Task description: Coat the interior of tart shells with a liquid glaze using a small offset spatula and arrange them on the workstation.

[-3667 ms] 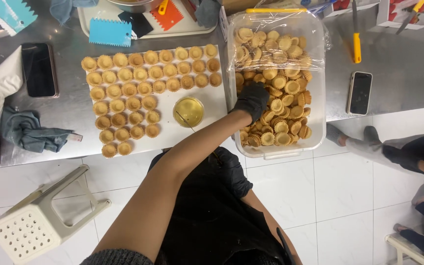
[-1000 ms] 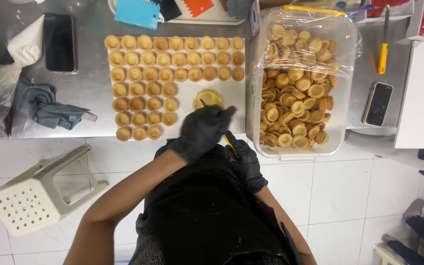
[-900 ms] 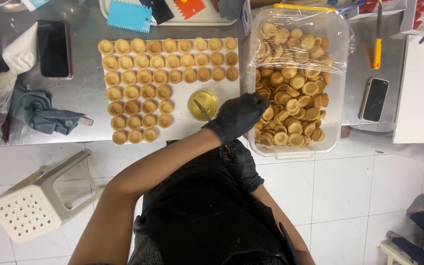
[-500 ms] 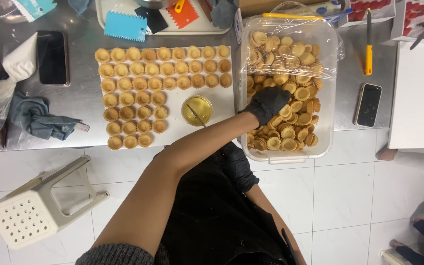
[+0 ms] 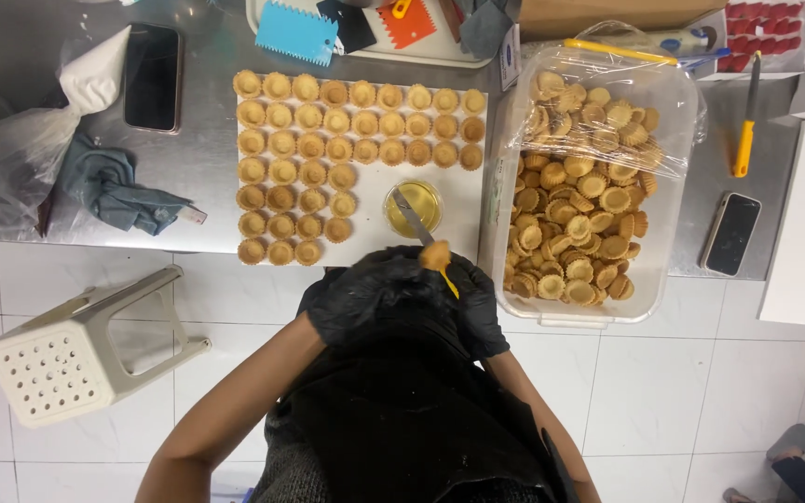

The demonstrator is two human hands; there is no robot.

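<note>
Both my hands wear black gloves and meet at the table's near edge. My left hand [image 5: 370, 296] holds a small tart shell [image 5: 434, 253] at its fingertips. My right hand [image 5: 479, 315] grips a yellow-handled knife [image 5: 411, 213], whose blade tip rests in a small round bowl of yellow filling [image 5: 413, 207]. Rows of tart shells [image 5: 328, 149] lie on a white board [image 5: 463, 200] just beyond the bowl. To the right stands a clear plastic tub [image 5: 498, 196] heaped with more shells.
A phone [image 5: 152, 76], a piping bag [image 5: 95, 79] and a grey cloth [image 5: 114, 191] lie left of the board. Another phone [image 5: 731, 233] and a yellow-handled tool [image 5: 745, 140] lie right of the tub. A white plastic stool [image 5: 76, 349] stands on the tiled floor.
My left hand has come back from the tub to the near edge with a shell. My right hand now shows beside it, the knife blade in the bowl.
</note>
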